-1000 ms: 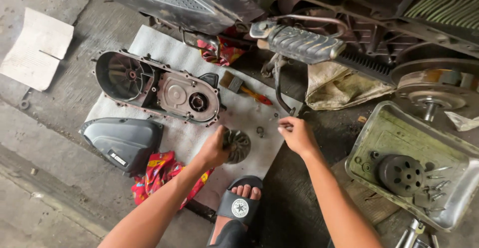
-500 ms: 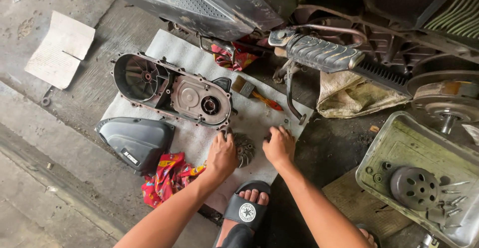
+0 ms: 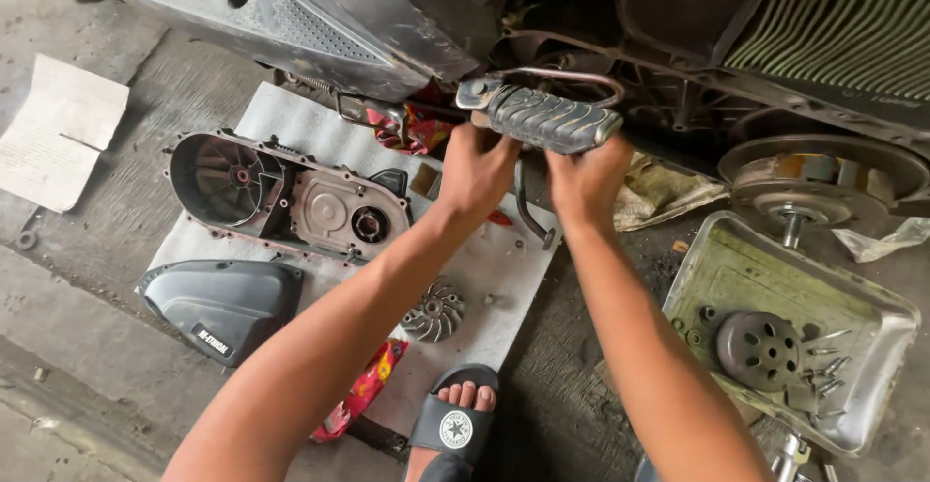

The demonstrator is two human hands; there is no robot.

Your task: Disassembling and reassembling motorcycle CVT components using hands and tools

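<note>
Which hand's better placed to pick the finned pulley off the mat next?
Left, probably. The left hand is up by the footpeg, but its arm runs right beside the pulley on the mat. The right hand sits farther over, toward the tray.

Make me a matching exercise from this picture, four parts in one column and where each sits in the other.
Things:
1. round finned metal pulley
2. dark round clutch bell with holes
3. black plastic cover
4. ribbed grey footrest

Places:
A. in the dented metal tray
B. just above both hands
C. on the white cloth, near the sandalled foot
D. on the concrete at the cloth's left edge

Pairs: 1-C, 2-A, 3-D, 4-B
</note>
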